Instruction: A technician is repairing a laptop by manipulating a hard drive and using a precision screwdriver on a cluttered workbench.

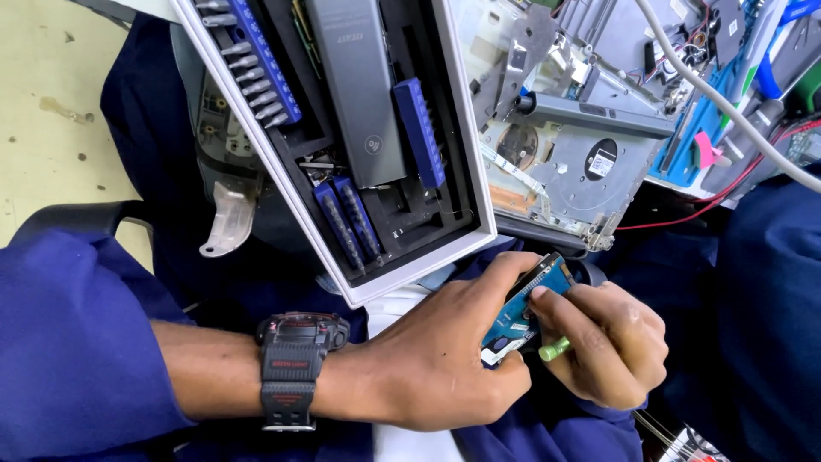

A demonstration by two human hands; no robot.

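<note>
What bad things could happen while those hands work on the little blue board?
1. The blue circuit board is pinched only between the left hand and right hand, over the lap, so it might slip and drop.
2. The green-handled tool pressed at the board could skid and scratch it or poke a finger.
3. The open bit case rests tilted on the lap and could slide off.

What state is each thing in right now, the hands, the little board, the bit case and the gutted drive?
Left hand: closed around the blue circuit board.
Right hand: gripping a green-handled tool.
Blue circuit board: held, tilted, between both hands.
Green-handled tool: its tip hidden.
Screwdriver bit case: open, bits in slots.
Disc drive: cover off, insides exposed.
Wristwatch: strapped on left wrist.
</note>
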